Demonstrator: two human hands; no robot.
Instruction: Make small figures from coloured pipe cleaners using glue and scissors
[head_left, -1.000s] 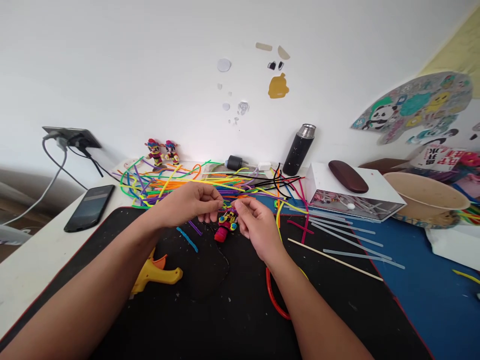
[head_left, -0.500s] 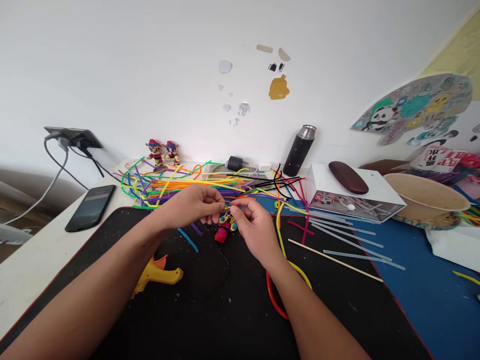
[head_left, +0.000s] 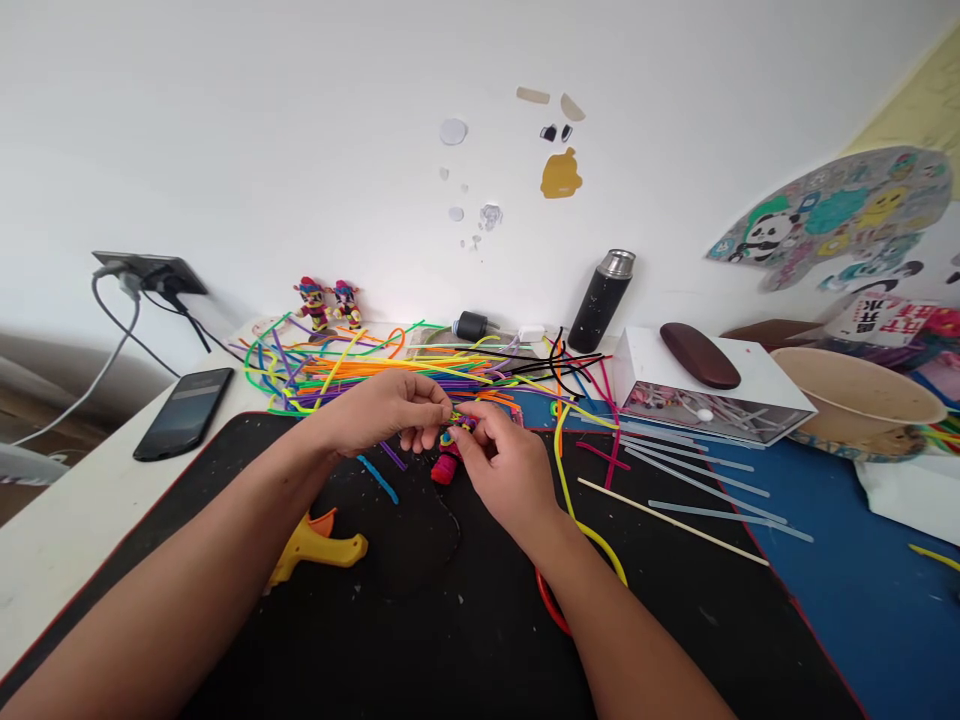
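Note:
My left hand and my right hand meet over the black mat, both pinching a small figure wound from coloured pipe cleaners, with a red lower end. My fingers cover the figure's top. Just behind my hands lies a heap of loose pipe cleaners in many colours. A yellow pipe cleaner curves past my right wrist.
A yellow glue gun lies left of my left forearm. A phone rests on the white desk at left. Two finished figures stand by the wall. A black flask, a white box, clear glue sticks and a wooden stick are at right.
My right hand has moved left and closed in over the figure, covering more of it. The left hand has barely moved.

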